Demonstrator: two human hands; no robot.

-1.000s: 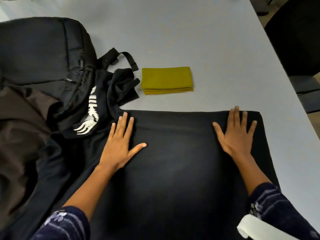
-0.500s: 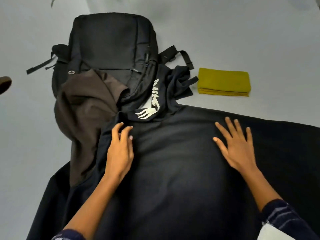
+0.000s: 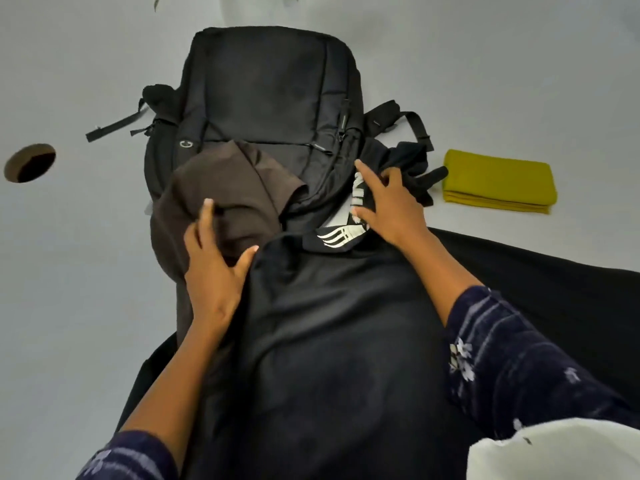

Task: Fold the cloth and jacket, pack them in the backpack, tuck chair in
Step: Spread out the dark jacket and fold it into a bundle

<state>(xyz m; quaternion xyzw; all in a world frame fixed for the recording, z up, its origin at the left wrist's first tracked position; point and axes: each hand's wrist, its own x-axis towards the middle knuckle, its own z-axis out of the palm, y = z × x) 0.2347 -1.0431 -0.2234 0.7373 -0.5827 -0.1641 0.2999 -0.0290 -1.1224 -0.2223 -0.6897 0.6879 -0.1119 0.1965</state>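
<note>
A black jacket [image 3: 329, 341] lies spread across the grey table [image 3: 69, 306], its upper end with white lettering bunched against a black backpack [image 3: 270, 91] lying flat behind it. The jacket's brown-lined hood [image 3: 221, 181] rests on the backpack's lower left. My left hand [image 3: 214, 265] lies on the hood's edge with spread fingers, thumb on the black fabric. My right hand [image 3: 388, 206] rests with spread fingers on the bunched sleeve by the lettering. A folded mustard-yellow cloth [image 3: 498, 181] sits to the right of the backpack.
A round cable hole [image 3: 29, 162] opens in the tabletop at the far left. Backpack straps [image 3: 114, 124] trail out to the left and right of the bag. A white object [image 3: 554, 452] fills the bottom right corner.
Both hands have slid from the jacket's flat body up toward the backpack: the left onto the brown hood, the right onto the bunched sleeve. The view has swung left.
</note>
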